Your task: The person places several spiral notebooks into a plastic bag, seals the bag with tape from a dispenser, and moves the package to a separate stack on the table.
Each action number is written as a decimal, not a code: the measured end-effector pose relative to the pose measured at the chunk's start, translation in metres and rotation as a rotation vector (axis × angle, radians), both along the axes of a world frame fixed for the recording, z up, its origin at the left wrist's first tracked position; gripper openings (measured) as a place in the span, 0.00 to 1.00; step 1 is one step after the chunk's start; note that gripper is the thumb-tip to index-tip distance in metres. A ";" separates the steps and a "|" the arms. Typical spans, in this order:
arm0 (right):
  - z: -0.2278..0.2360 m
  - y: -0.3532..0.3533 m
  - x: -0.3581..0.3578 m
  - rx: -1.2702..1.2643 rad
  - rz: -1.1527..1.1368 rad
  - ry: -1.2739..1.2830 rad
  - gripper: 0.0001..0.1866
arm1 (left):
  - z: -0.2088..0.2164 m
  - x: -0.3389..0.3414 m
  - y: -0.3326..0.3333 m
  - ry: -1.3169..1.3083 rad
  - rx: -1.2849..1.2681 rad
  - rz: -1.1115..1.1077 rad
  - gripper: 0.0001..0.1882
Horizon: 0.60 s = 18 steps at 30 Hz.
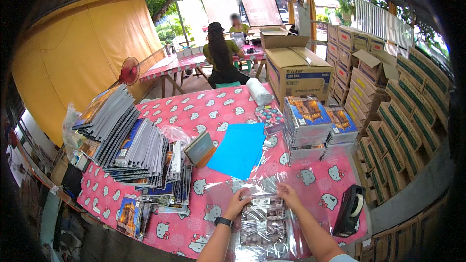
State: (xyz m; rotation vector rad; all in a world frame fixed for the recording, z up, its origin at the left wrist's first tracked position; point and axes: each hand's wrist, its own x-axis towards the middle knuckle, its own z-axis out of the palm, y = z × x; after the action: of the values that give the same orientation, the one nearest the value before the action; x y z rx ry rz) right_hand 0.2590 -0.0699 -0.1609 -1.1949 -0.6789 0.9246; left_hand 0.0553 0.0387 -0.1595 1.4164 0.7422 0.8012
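Note:
Directly in front of me a spiral notebook (262,222) with a dark patterned cover and a white label lies on the table. Glossy clear plastic film (297,240) covers it and spreads out around it. My left hand (237,203), with a dark watch on its wrist, is at the notebook's upper left corner, fingers closed on the film. At the upper right, my right hand (288,195) pinches the film's far edge between thumb and fingers. Just beyond both hands lies a bright blue sheet (236,150).
Leaning piles of spiral notebooks (141,150) fill the table's left side. A black tape dispenser (348,211) stands at the right edge. Wrapped notebook stacks (306,121), a white roll (258,92) and a large carton (298,70) are farther back. Two people sit at another table.

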 end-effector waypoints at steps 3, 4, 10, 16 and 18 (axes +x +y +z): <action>0.030 -0.009 0.005 -0.429 0.264 -0.318 0.17 | 0.023 -0.007 0.001 0.213 -0.022 -0.150 0.20; 0.026 -0.003 0.005 -0.360 0.268 -0.284 0.15 | 0.003 -0.010 0.008 0.137 0.010 -0.113 0.16; 0.011 0.014 0.031 -0.536 0.316 -0.220 0.08 | 0.006 0.016 0.020 0.366 -0.186 -0.104 0.17; -0.007 0.041 0.044 -0.517 0.367 -0.471 0.06 | -0.033 0.019 0.077 0.630 0.403 -0.499 0.12; 0.011 0.045 0.028 -0.270 0.265 -0.778 0.07 | -0.037 0.025 0.089 0.640 0.611 -0.585 0.11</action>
State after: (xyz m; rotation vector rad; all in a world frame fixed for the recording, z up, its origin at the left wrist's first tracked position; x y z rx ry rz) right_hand 0.2873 -0.0250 -0.1498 -1.7572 -1.3893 0.7654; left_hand 0.0805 0.1277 -0.1968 2.3525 0.5061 0.0832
